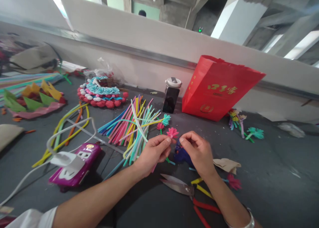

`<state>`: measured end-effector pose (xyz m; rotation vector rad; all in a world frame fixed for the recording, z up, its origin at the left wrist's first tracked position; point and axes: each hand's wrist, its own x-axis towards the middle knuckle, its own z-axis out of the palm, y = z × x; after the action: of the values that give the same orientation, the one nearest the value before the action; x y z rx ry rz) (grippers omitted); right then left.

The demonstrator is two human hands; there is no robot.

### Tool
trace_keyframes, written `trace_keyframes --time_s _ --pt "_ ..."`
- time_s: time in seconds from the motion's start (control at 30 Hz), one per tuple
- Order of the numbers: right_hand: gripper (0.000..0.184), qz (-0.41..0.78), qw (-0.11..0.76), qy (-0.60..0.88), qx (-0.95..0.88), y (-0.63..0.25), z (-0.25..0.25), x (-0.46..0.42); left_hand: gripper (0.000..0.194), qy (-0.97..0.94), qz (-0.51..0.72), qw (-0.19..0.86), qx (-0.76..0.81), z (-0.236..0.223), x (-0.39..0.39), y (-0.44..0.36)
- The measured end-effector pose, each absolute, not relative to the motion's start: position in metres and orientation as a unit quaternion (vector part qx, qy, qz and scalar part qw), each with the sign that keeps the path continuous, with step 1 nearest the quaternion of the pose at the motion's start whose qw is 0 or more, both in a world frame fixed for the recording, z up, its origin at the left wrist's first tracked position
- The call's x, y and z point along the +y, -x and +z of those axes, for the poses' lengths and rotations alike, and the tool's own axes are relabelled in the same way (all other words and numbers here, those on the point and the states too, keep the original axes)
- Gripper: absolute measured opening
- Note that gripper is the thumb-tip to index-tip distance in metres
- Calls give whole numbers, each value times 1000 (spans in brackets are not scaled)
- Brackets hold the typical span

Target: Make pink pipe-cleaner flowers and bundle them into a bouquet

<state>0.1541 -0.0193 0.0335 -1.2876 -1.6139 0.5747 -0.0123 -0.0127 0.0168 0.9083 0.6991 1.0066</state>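
My left hand (157, 151) is closed in a pinch around the base of a pink pipe-cleaner flower (172, 132), whose petals fan out above the thumb. Close beside it, my right hand (198, 151) has thumb and forefinger pressed together; whatever lies between them is too small to make out. Dark blue material (183, 154) lies behind and partly under the right hand. Scissors (180, 185) with red handles rest below both hands, blades apart. Just beyond the left hand are a turquoise flower (166, 119) and a smaller red-pink flower (160, 125).
Loose pipe cleaners (124, 128) spread left of centre. A purple power strip (77, 165) with a white charger sits nearer. At the back stand a phone (170, 100), a white-lidded cup (173, 82) and a red bag (219, 88). A pink flower (234, 181) lies right of my right arm.
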Motion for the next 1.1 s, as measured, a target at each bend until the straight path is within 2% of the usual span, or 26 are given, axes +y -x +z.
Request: trace_keyframes --time_s 0.6,1.1 --pt "8 153 500 508 -685 -148 37 -23 28 -467 442 695 321 17 -16 10" --pt "12 204 487 502 -685 -150 35 -24 23 -443 405 733 322 23 -16 14"
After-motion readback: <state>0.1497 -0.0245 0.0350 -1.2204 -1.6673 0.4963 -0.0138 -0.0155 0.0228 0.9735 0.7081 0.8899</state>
